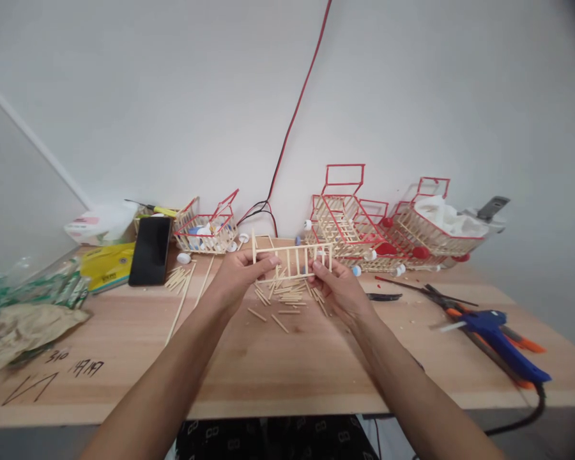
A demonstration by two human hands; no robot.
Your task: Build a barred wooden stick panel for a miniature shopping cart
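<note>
Between my two hands a small frame of thin wooden sticks (294,263) is held up above the table, with several upright bars joining its long rails. My left hand (244,271) pinches its left end, thumb in front. At the right end, my right hand (338,281) grips it between thumb and fingers. Below and behind the frame lies a loose pile of short cut sticks (290,296) on the wooden table (268,364). Two long sticks (179,306) rest left of my left hand, next to another heap of short sticks (176,278).
Red-edged miniature stick carts (345,217) stand against the wall at right. Another cart (206,233) is at left, beside a leaning phone (150,251) and a yellow packet (108,267). A blue glue gun (503,338) lies over orange-handled pliers (527,343) at right. Plastic bags (29,319) occupy the far left.
</note>
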